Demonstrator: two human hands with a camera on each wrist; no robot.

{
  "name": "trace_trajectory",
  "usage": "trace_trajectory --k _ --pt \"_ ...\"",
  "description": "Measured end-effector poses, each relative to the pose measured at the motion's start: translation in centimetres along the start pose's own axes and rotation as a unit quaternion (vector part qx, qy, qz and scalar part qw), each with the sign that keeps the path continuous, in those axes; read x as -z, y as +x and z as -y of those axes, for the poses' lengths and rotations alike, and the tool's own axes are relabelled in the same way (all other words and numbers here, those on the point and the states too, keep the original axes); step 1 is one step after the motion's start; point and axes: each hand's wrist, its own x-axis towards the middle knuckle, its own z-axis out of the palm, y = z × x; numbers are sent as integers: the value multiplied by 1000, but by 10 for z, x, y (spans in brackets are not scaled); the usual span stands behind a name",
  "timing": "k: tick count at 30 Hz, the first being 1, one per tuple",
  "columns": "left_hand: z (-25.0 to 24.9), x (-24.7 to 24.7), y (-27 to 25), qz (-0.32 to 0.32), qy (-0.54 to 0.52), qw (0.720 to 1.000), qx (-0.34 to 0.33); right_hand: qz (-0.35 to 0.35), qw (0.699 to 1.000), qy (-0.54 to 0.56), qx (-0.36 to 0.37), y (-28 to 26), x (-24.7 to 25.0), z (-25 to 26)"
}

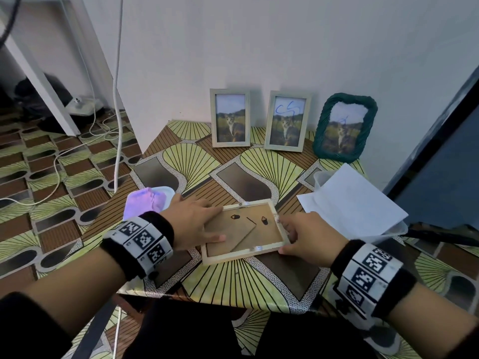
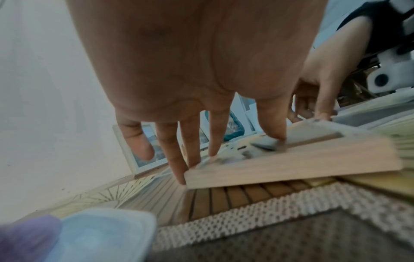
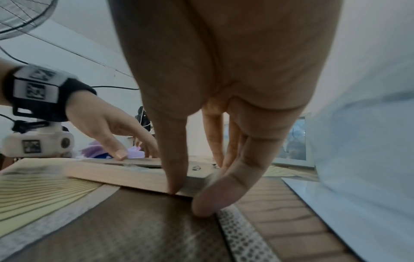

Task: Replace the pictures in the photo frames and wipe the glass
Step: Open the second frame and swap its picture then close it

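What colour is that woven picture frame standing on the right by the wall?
The woven frame is dark green, seen best in the head view.

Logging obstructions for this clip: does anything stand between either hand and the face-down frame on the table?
Nothing visible does. The left hand touches the face-down frame at its left edge and the right hand at its right edge. The cloth tub and paper sheets lie off to the sides.

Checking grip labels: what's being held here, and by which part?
No grip: wooden frame lies face down on the table; left hand presses its left end, right hand touches its right corner.
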Motion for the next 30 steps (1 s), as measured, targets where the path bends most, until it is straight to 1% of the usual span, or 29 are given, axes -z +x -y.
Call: trace_trajectory --k 3,5,7,9,11,13,14,17,18,20,23,25,27,28,30 --pt "-2 4 -9 17 -15 1000 -12 -8 999 36 -18 11 3 -5" --pt "-5 4 -17 31 -49 998 -16 -26 999 31 -26 20 3 -6" --pt "-9 3 -24 24 -88 996 -21 -51 997 43 -33 26 3 -6" --pt "-16 -1 -32 1 -132 991 -27 -62 994 80 -37 30 4 -6" --pt "-22 -4 -39 -14 -164 985 -41 -47 994 94 -24 31 4 -4" --pt "-25 -4 -41 -20 -168 984 -50 -16 997 78 -1 30 3 -4" --pt "-25 -3 -41 -19 -174 983 -49 -1 997 75 10 28 3 -3" --pt "-25 0 -38 -8 -190 980 -62 32 992 116 45 19 6 -1" --pt "-26 1 -37 -6 -189 979 -71 37 991 120 50 16 8 -1" --pt "-30 1 -34 -10 -183 980 -80 49 993 95 48 11 7 0" --pt "-36 0 -28 -44 -169 982 -76 99 993 38 44 3 5 2" --pt "-37 -2 -23 -83 -133 984 -88 131 990 1 49 0 3 1" --pt "-40 -2 -15 -106 -73 984 -126 139 989 -18 54 0 4 0" --pt "-43 -2 -11 -99 -44 983 -148 139 989 -19 55 1 4 -1" --pt "-49 1 -4 -58 -19 984 -170 143 988 -20 59 4 7 -4"
